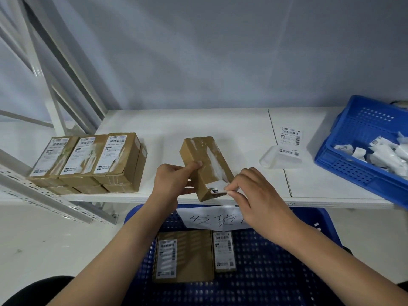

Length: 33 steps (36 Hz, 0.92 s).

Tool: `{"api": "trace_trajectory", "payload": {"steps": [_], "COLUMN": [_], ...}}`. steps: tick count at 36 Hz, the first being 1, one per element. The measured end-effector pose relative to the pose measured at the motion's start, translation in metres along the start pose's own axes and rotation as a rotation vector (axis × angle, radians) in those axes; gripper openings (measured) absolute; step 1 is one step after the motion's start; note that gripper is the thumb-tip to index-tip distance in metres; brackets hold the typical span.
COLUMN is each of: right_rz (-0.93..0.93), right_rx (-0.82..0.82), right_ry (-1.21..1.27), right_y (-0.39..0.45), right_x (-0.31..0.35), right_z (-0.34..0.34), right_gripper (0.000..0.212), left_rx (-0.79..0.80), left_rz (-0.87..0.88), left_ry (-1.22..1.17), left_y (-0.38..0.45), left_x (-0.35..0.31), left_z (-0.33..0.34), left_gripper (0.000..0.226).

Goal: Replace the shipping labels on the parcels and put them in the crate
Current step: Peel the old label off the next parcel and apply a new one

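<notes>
The parcel (204, 166) lies at the front edge of the table (231, 124), its long axis running from far-left to near-right, so the near end points toward the right hand (254, 195). The left hand (174, 182) grips the parcel by its left long side, thumb curled over the top edge and fingers beneath, tilting the near end up off the table. The right hand sits just at that near end, thumb and forefinger pinching the last scrap of old label (217, 188), which clings to the near corner; the rest of the top face shows only torn white residue. The scrap therefore lies directly at the pinch, with the parcel stretching away from it along its length. In my judgement the pull should run off the near end, toward the body, while the left hand braces against it. A fresh label (289, 139) lies on the table well to the right, nearer the right hand, beside the blue bin (344, 160) of crumpled scraps. The crate (276, 272) stands below the table edge, under both arms, holding two relabelled boxes (198, 255). More boxes wait in a stack (88, 160) at the left.
</notes>
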State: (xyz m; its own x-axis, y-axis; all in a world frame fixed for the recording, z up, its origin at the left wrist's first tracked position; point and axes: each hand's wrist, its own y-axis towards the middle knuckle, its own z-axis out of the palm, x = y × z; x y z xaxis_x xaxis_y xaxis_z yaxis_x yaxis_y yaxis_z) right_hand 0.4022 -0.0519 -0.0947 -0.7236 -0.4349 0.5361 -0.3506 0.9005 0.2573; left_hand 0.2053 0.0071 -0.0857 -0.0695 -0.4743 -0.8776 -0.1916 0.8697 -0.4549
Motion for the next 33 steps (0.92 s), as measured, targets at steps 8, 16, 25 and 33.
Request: {"api": "trace_trajectory", "payload": {"steps": [8,16,25,33], "right_rz": [0.022,0.028,0.023,0.045], "right_rx": [0.016,0.014,0.004,-0.098], "right_ry": [0.019,0.035,0.034,0.074], "right_y": [0.0,0.0,-0.001,-0.007], "right_x": [0.003,0.004,0.003,-0.005], "right_z": [-0.002,-0.005,-0.004,-0.02], "right_gripper": [0.008,0.006,0.006,0.011], "left_rx": [-0.012,-0.003,-0.002,-0.214], "left_rz": [-0.023,-0.066,-0.083,-0.014], "left_ry": [-0.022,-0.073,-0.072,-0.233], "left_y": [0.003,0.003,0.009,0.019], "left_x": [-0.002,-0.003,-0.002,-0.014], "left_z": [-0.002,-0.004,-0.007,-0.045], "left_gripper": [0.041,0.043,0.045,0.033]}}
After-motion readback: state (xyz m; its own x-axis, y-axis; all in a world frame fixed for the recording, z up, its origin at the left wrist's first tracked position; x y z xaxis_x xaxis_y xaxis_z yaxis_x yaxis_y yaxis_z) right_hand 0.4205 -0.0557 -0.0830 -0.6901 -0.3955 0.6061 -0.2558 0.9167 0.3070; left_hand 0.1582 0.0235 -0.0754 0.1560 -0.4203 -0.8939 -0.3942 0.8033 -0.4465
